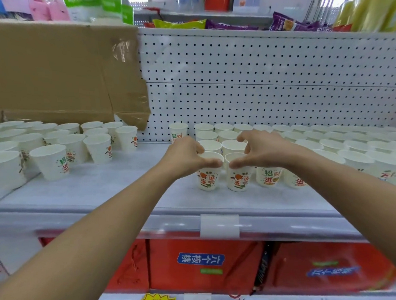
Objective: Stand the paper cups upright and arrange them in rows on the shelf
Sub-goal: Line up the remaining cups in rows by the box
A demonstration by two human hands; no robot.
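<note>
- Nearest to us, red cartons (202,264) fill the level below, and a clear label holder (219,225) clips onto the front edge of the shelf (101,191).
- On the shelf's near middle we see two paper cups standing upright and just beside each other: the left front cup (208,178) and the right front cup (237,179), both printed in red and green.
- Our left hand (185,158) grips the left front cup at its rim, fingers curled round the left side and thumb across the near edge.
- Our right hand (260,149) arches over the right front cup, half spread like a claw. The thumb lies along the near rim and the fingers curve down at the far side, holding it by the top.
- Right of these two, rows of upright cups (340,148) run from the near middle out to the far right, rims close together.
- On the left, well apart from the rows, a loose cluster of cups (50,161) stands unsorted.
- Farther back, a lone cup (178,131) stands against the white pegboard (262,73), left of the rows.
- A flattened cardboard sheet (56,73) leans against the back wall at far left.
- Farthest and highest, snack packets (179,23) lie on the upper shelf.
</note>
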